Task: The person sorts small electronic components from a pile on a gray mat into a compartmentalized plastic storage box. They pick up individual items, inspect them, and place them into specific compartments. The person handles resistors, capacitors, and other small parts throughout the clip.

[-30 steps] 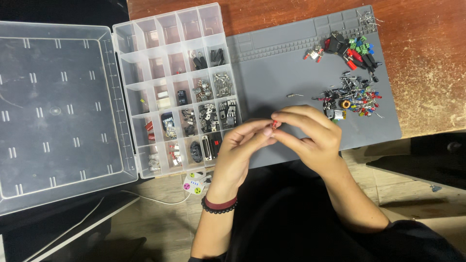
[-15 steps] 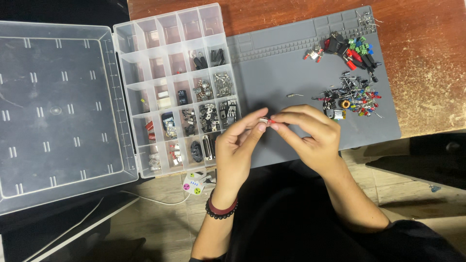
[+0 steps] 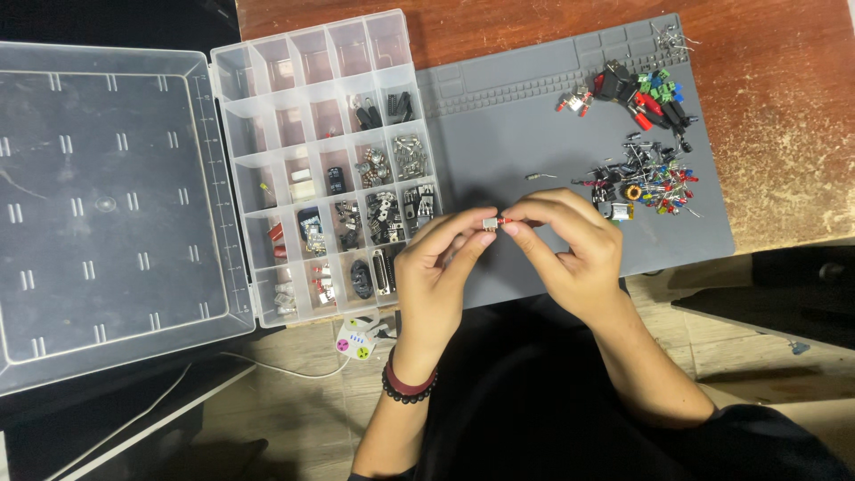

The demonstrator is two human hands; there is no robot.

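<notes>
Apparently fingers around small switch.

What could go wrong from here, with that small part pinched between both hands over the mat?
1. The small red-and-silver part is held only at the fingertips of the left hand and right hand; a slip could drop it past the grey mat edge toward the floor.
2. The open organiser box overhangs the table edge; an elbow bump might tip it.
3. The loose component pile lies close to the right hand and could scatter.
</notes>
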